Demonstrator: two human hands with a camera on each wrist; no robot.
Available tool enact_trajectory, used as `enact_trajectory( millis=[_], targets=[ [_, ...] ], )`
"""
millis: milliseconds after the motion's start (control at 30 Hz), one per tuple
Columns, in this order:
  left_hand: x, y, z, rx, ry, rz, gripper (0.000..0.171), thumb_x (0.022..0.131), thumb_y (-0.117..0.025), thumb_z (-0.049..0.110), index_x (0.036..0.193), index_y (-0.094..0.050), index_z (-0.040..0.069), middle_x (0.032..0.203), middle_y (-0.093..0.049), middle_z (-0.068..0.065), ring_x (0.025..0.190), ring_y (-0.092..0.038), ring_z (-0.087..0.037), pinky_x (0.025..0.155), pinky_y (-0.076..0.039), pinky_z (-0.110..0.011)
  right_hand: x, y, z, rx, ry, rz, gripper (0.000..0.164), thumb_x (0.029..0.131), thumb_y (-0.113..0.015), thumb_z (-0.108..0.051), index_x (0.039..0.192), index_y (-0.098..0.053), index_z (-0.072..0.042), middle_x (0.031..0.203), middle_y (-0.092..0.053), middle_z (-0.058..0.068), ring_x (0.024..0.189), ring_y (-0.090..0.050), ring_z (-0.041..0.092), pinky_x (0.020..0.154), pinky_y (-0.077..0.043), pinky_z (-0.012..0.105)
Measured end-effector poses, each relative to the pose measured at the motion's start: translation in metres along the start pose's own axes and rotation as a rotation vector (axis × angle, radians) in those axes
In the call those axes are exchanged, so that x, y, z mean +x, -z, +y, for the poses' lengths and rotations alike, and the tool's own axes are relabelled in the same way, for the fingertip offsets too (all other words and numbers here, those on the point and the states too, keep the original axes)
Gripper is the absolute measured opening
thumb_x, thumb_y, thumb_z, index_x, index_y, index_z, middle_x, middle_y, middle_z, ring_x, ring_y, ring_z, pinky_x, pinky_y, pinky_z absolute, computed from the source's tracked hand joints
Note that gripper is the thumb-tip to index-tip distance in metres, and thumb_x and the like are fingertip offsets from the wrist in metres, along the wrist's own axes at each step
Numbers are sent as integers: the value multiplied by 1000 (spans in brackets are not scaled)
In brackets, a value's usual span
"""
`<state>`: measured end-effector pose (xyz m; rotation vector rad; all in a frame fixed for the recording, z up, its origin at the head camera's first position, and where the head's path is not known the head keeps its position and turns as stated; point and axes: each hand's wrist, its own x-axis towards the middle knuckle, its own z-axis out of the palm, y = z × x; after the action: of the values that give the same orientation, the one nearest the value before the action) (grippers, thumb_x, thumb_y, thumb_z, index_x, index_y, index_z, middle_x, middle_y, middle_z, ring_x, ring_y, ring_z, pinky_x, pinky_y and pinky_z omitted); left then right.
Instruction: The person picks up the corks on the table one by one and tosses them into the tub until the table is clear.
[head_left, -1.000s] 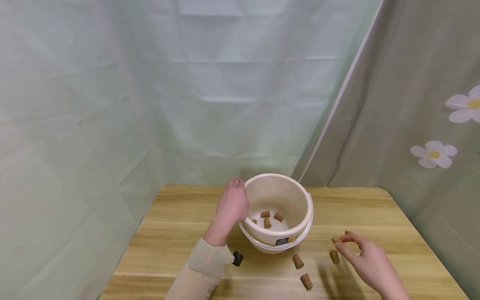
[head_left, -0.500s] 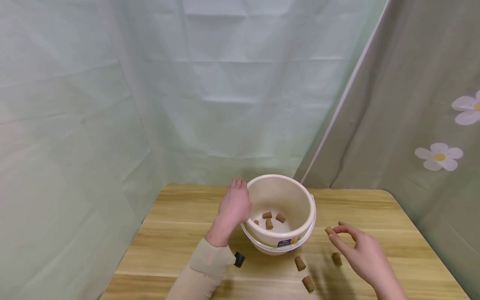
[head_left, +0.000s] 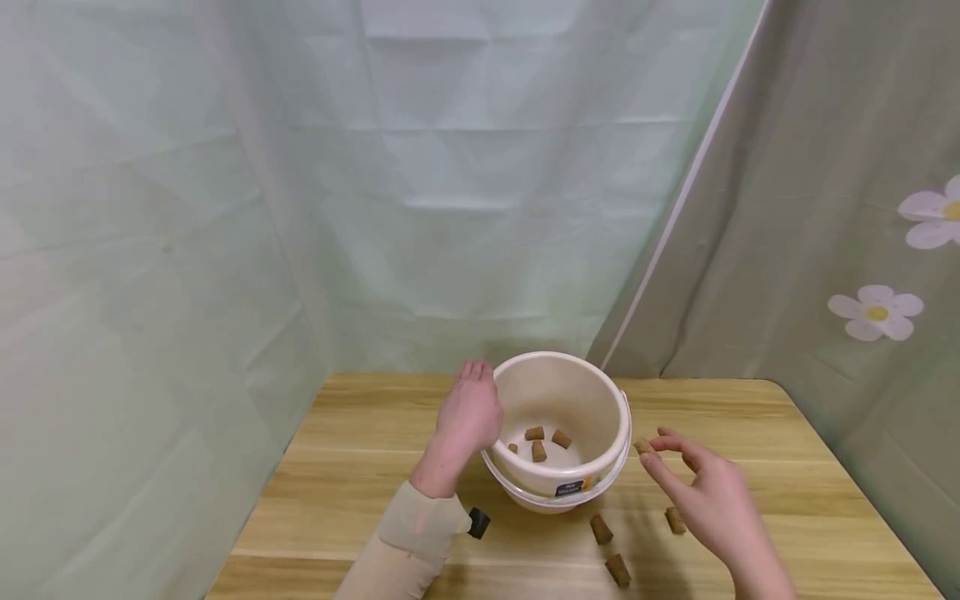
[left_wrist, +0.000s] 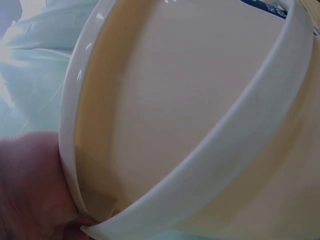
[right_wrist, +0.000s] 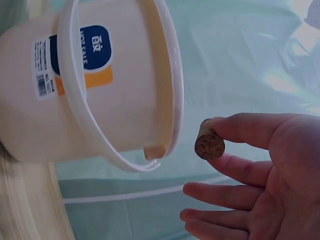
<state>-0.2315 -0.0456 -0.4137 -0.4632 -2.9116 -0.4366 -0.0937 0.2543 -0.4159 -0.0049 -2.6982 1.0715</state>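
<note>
A cream plastic bucket [head_left: 558,387] stands upright on the table, its white handle [right_wrist: 95,127] hanging down at the front. My left hand [head_left: 470,408] grips the rim at the bucket's left side; its fingertips are mostly hidden. Between thumb and fingers my right hand [head_left: 705,496] pinches a cork stopper [right_wrist: 209,140], held in the air just right of the bucket and apart from it. Several corks [head_left: 538,451] lie on the bucket's floor. On the table, two corks [head_left: 602,529] lie in front of the bucket, and another cork [head_left: 676,520] lies below the right hand.
The wooden table [head_left: 360,433] extends to both sides of the bucket. Pale green curtains [head_left: 450,208] hang behind and to the left; a grey curtain [head_left: 787,250] with white flowers hangs at the right. A small black piece [head_left: 478,522] shows beside the left cuff.
My right hand has moved up and left toward the bucket, carrying the cork. The left hand stays on the rim, and the bucket and loose corks have not moved.
</note>
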Motion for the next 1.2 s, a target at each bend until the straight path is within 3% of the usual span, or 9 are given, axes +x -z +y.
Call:
enact_trajectory(
  millis=[133, 233, 300, 367, 500, 733, 1200],
  targets=[
    [-1, -1, 1, 3, 2, -2, 50, 106, -47, 5, 151, -46, -17, 158, -46, -34, 153, -38, -47, 126, -30, -52, 0, -2, -4, 16, 18, 15, 38, 103, -71, -47, 120, -78, -14, 146, -66, 13, 132, -58, 53, 103, -49, 72],
    [-1, 0, 2, 11, -7, -2, 50, 106, -47, 5, 151, -46, -17, 158, -46, -34, 152, -38, -47, 126, -31, -52, 1, -4, -9, 9, 41, 32, 34, 103, -73, -45, 120, -78, -16, 144, -68, 12, 87, -78, 39, 99, -55, 64],
    [-1, 0, 2, 9, -9, -1, 50, 107, -46, 5, 151, -46, -17, 158, -46, -34, 152, -38, -47, 126, -31, -53, 1, -5, -13, 17, 52, 35, 33, 102, -74, -44, 120, -78, -17, 143, -68, 12, 51, -67, 25, 88, -60, 49],
    [-1, 1, 2, 4, -3, -1, 49, 107, -45, 6, 151, -46, -17, 158, -46, -34, 153, -38, -47, 126, -31, -53, 2, -7, -18, 44, 54, 27, 30, 102, -75, -44, 119, -78, -19, 144, -68, 12, 32, -40, 13, 67, -59, 37],
    [0, 1, 2, -7, 14, -9, 49, 109, -44, 8, 152, -46, -16, 158, -45, -34, 153, -37, -47, 126, -31, -53, 4, -12, -24, 79, 79, 31, 24, 100, -78, -39, 115, -79, -20, 142, -69, 11, 34, -32, 6, 53, -46, 29],
    [1, 3, 3, -14, 18, -16, 49, 111, -42, 9, 153, -44, -15, 160, -44, -32, 155, -34, -45, 128, -28, -52, 7, -20, -29, 84, 118, 53, 18, 99, -80, -34, 112, -79, -22, 141, -70, 9, 41, -28, 5, 49, -40, 29],
    [1, 3, 1, -4, 33, -24, 52, 107, -45, 6, 154, -43, -15, 161, -43, -32, 155, -34, -46, 128, -26, -51, 13, -30, -34, 75, 174, 50, 18, 99, -80, -35, 110, -80, -20, 140, -70, 13, 39, -26, 2, 46, -37, 28]
  ],
)
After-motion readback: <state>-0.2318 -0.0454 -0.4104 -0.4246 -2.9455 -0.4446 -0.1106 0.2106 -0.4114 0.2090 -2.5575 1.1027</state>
